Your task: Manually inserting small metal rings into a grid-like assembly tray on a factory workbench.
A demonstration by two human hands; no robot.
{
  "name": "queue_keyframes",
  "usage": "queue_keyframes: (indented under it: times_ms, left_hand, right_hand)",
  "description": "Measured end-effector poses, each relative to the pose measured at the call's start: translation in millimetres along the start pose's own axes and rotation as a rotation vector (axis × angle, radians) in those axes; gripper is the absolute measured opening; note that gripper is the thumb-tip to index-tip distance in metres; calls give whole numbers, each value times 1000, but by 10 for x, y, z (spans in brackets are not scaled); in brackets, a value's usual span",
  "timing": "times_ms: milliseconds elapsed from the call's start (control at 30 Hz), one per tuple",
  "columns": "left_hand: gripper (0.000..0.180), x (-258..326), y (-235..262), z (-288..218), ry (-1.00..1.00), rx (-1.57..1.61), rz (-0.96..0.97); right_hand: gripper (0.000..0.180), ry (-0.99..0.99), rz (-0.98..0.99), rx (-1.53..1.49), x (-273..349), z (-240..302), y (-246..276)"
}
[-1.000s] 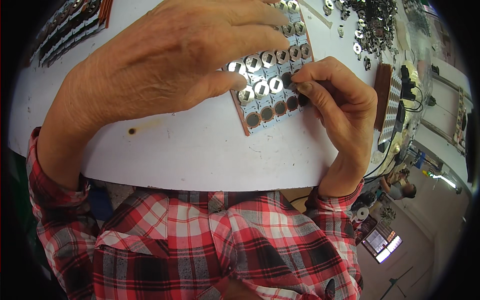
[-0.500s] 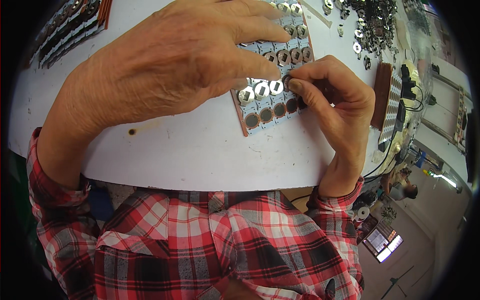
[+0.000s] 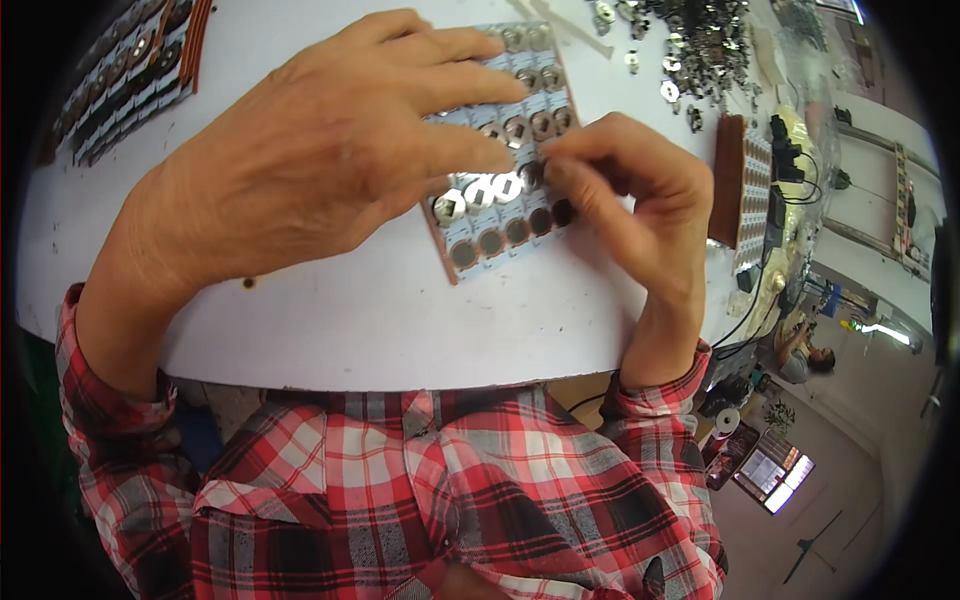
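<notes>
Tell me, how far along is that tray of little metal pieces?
Most pockets of the tray already hold shiny metal nuts. The right hand pinches at one pocket mid-tray while the left hand steadies the tray. The nearest row of round pockets looks dark and unfilled. Loose nuts lie beyond.

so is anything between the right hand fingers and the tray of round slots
Nothing visible is. The right hand has its fingers pinched right at the tray, on a row of shiny metal discs. The left hand lies flat across the tray's upper left part, beside that spot, not over it.
</notes>
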State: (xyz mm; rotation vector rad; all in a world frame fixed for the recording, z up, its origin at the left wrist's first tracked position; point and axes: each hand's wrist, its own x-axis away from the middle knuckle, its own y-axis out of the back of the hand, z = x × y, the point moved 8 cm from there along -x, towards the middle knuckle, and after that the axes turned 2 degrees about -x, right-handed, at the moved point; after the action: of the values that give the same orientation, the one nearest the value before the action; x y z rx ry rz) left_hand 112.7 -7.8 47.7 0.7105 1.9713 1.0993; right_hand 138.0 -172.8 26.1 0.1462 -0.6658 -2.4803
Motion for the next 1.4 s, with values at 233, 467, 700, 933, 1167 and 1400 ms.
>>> queue_keyframes:
  times_ms: [233,467,700,933,1167,1400]
  left_hand:
    - [41,13,9,91,-8,61,-33]
    - [39,40,82,27,16,65,13]
    - [42,39,38,-35,-3,47,55]
    - [35,-47,72,33,-7,48,35]
    - [35,-77,159,15,43,-24,-116]
    - [30,-158,124,-137,81,97,-312]
  right_hand:
    - [26,235,-496,641,-150,-224,725]
    - [10,225,-549,650,-111,-39,603]
    - [11,319,-628,570,-60,-124,581]
    - [13,-76,-371,-322,-62,-198,351]
    - [21,77,-164,-387,-89,22,71]
    - [40,110,-116,-435,62,168,27]
